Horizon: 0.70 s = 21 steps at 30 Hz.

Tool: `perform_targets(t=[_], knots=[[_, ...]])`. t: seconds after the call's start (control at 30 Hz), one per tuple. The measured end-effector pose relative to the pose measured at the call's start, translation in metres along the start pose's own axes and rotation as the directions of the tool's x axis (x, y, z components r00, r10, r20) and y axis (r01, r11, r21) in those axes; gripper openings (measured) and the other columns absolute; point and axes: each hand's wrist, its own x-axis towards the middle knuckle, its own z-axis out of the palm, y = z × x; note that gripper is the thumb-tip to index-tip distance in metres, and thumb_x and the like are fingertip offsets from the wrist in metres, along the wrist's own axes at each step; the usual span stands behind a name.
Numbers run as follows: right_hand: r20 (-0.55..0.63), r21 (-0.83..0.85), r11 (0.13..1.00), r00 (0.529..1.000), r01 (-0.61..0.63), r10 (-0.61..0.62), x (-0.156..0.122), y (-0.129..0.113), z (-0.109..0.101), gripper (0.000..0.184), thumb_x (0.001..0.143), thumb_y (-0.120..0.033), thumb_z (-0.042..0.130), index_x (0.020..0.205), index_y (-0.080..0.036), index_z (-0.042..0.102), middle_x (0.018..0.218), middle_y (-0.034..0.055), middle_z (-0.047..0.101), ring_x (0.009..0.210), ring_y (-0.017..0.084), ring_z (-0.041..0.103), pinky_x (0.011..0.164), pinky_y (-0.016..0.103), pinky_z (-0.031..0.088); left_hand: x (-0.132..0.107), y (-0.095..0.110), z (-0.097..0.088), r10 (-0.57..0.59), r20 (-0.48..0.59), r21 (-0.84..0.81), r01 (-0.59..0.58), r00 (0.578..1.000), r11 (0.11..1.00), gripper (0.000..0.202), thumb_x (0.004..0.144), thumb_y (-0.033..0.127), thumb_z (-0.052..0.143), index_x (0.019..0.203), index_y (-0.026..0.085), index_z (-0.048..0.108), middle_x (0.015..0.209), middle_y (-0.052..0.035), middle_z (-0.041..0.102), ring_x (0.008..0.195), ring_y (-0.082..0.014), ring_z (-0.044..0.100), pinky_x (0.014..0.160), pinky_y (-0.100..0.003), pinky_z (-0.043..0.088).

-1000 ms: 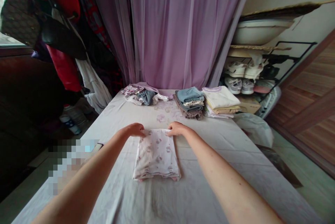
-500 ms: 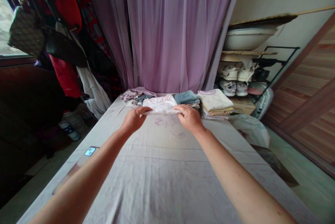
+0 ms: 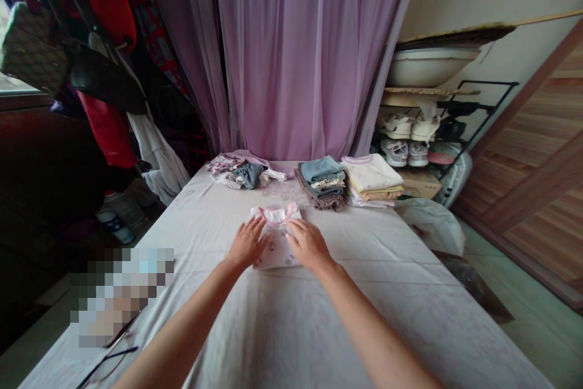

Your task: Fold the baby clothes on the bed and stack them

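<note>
A white shirt with a pink neckline [image 3: 279, 250] lies folded on the bed sheet, its collar pointing away from me. On its left side rests my left hand [image 3: 248, 243], fingers stretched out flat. My right hand [image 3: 310, 244] lies on the shirt's right side, also flat with its fingers apart. Parts of the shirt are hidden under both hands. Behind it on the right stand a stack of blue and brown folded clothes [image 3: 322, 179] and a stack topped with a white garment [image 3: 371, 175].
A loose heap of clothes [image 3: 246, 174] lies at the bed's far left. Glasses [image 3: 109, 361] and a pixelated object [image 3: 125, 298] lie near the left edge. Bags and clothes hang at the left; a shoe rack [image 3: 405, 152] stands at the right, beyond a purple curtain [image 3: 286, 61].
The white shirt has come down onto the bed, nearer to me. Both hands have let go of its edge and now lie flat on it.
</note>
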Motion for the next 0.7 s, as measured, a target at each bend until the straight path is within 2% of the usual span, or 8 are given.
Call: perform_targets(t=[0.07, 0.13, 0.23, 0.3, 0.47, 0.57, 0.63, 0.7], knots=[[0.052, -0.077, 0.994, 0.995, -0.083, 0.088, 0.022, -0.004, 0.013, 0.047, 0.093, -0.029, 0.044, 0.138, -0.015, 0.050, 0.148, 0.0139, 0.044, 0.138, 0.025, 0.036, 0.113, 0.044, 0.027, 0.018, 0.002, 0.012, -0.100, 0.025, 0.094, 0.097, 0.995, 0.991, 0.056, 0.095, 0.039, 0.042, 0.146, 0.017, 0.040, 0.154, -0.0144, 0.035, 0.143, -0.0296, 0.029, 0.115, -0.053, 0.025], [0.143, -0.127, 0.977, 0.971, -0.172, 0.189, 0.035, -0.004, 0.027, 0.053, 0.095, -0.036, 0.042, 0.144, -0.016, 0.043, 0.156, 0.0132, 0.032, 0.144, 0.026, 0.025, 0.116, 0.049, 0.019, 0.028, 0.001, 0.022, -0.159, 0.087, 0.125, 0.147, 0.984, 0.981, 0.061, 0.095, 0.044, 0.041, 0.149, 0.017, 0.035, 0.158, -0.0137, 0.027, 0.146, -0.0303, 0.023, 0.116, -0.053, 0.020], [0.245, -0.162, 0.950, 0.922, -0.266, 0.300, 0.040, 0.004, 0.044, 0.056, 0.096, -0.047, 0.036, 0.146, -0.020, 0.040, 0.159, 0.0108, 0.025, 0.146, 0.026, 0.020, 0.116, 0.050, 0.016, 0.033, -0.004, 0.031, -0.171, 0.162, 0.104, 0.155, 0.972, 0.982, 0.064, 0.095, 0.048, 0.038, 0.150, 0.016, 0.032, 0.159, -0.0134, 0.024, 0.147, -0.0305, 0.020, 0.117, -0.053, 0.019], [0.251, -0.172, 0.944, 0.915, -0.280, 0.317, 0.039, 0.008, 0.050, 0.058, 0.096, -0.050, 0.034, 0.147, -0.021, 0.039, 0.159, 0.0104, 0.024, 0.146, 0.026, 0.018, 0.115, 0.050, 0.016, 0.033, -0.007, 0.033, -0.156, 0.168, 0.094, 0.141, 0.973, 0.985, 0.065, 0.095, 0.050, 0.038, 0.150, 0.015, 0.032, 0.159, -0.0143, 0.024, 0.147, -0.0307, 0.020, 0.116, -0.053, 0.018], [0.214, -0.160, 0.950, 0.930, -0.268, 0.299, 0.038, 0.009, 0.053, 0.057, 0.096, -0.049, 0.035, 0.145, -0.020, 0.043, 0.158, 0.0113, 0.028, 0.145, 0.027, 0.021, 0.114, 0.051, 0.018, 0.036, -0.008, 0.032, -0.145, 0.167, 0.083, 0.133, 0.975, 0.988, 0.066, 0.094, 0.051, 0.040, 0.149, 0.014, 0.034, 0.158, -0.0158, 0.026, 0.146, -0.0322, 0.021, 0.116, -0.053, 0.019], [0.176, -0.119, 0.959, 0.946, -0.256, 0.274, 0.035, 0.010, 0.046, 0.050, 0.096, -0.042, 0.037, 0.141, -0.021, 0.047, 0.154, 0.0095, 0.036, 0.143, 0.024, 0.027, 0.114, 0.041, 0.022, 0.032, -0.011, 0.032, -0.143, 0.159, 0.027, 0.141, 0.977, 0.990, 0.064, 0.095, 0.048, 0.040, 0.150, 0.017, 0.031, 0.159, -0.0134, 0.024, 0.146, -0.0293, 0.021, 0.116, -0.050, 0.021], [0.136, -0.085, 0.957, 0.948, -0.278, 0.287, 0.028, 0.012, 0.038, 0.047, 0.096, -0.035, 0.039, 0.140, -0.021, 0.047, 0.151, 0.0084, 0.041, 0.138, 0.020, 0.035, 0.110, 0.033, 0.028, 0.022, -0.015, 0.032, -0.190, 0.120, -0.011, 0.193, 0.974, 0.981, 0.062, 0.096, 0.045, 0.040, 0.150, 0.018, 0.030, 0.158, -0.0141, 0.026, 0.145, -0.0280, 0.024, 0.114, -0.048, 0.025], [0.078, -0.082, 0.930, 0.928, -0.359, 0.365, 0.017, 0.016, 0.027, 0.046, 0.094, -0.031, 0.042, 0.138, -0.018, 0.048, 0.144, 0.0111, 0.049, 0.130, 0.021, 0.045, 0.104, 0.032, 0.036, 0.009, -0.017, 0.029, -0.305, 0.080, -0.004, 0.306, 0.949, 0.952, 0.058, 0.095, 0.044, 0.041, 0.147, 0.016, 0.036, 0.156, -0.0168, 0.032, 0.144, -0.0303, 0.028, 0.113, -0.049, 0.027]])
